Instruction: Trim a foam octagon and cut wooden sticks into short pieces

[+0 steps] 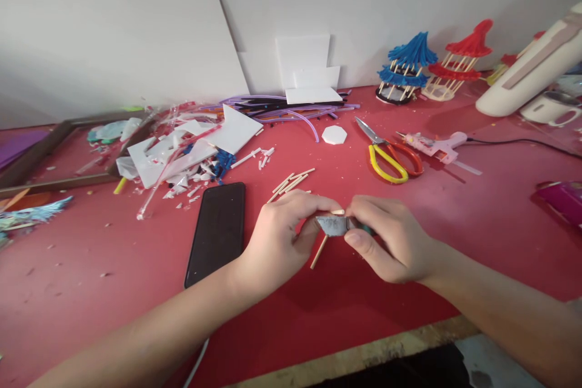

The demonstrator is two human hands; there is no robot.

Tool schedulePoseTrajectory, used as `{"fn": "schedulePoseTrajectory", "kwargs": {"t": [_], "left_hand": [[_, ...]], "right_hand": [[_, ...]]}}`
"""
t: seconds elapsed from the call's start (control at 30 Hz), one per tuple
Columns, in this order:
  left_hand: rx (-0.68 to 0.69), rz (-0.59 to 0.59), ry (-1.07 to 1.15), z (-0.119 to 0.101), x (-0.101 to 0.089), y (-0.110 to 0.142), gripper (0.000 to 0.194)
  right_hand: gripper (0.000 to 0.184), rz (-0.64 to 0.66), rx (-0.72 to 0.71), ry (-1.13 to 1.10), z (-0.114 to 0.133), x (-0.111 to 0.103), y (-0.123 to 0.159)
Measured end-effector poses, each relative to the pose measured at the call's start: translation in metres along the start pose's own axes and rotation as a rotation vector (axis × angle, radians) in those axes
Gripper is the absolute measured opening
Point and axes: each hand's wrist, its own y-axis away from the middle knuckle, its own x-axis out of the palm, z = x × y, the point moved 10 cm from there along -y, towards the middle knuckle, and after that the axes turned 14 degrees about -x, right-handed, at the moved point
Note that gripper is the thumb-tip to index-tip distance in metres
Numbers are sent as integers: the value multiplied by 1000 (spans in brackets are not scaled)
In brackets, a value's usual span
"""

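Observation:
My right hand (393,236) is closed around a small knife; its grey blade (331,226) points left and a bit of green handle shows by the fingers. A short wooden stick (337,212) pokes out from the fingertips of my left hand (284,233), just above the blade. Most of that stick is hidden by the fingers. Below the blade, another thin stick (319,253) slants toward me; whether it lies on the table or touches the knife I cannot tell. Several cut sticks (295,182) lie in a loose pile behind my left hand.
A black phone (216,230) lies left of my hands. Scissors (386,154), a pink glue gun (439,147) and a white octagon (334,135) lie behind. Blue (409,63) and red (461,60) tiered models stand at the back right. Scraps (182,151) heap up left.

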Motion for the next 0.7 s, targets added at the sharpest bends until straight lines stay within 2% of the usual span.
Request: {"fn": "schedulePoseTrajectory", "kwargs": {"t": [0.7], "left_hand": [[45, 42, 47, -8, 0, 1, 32]], "right_hand": [[24, 6, -8, -45, 1, 0, 1]]}}
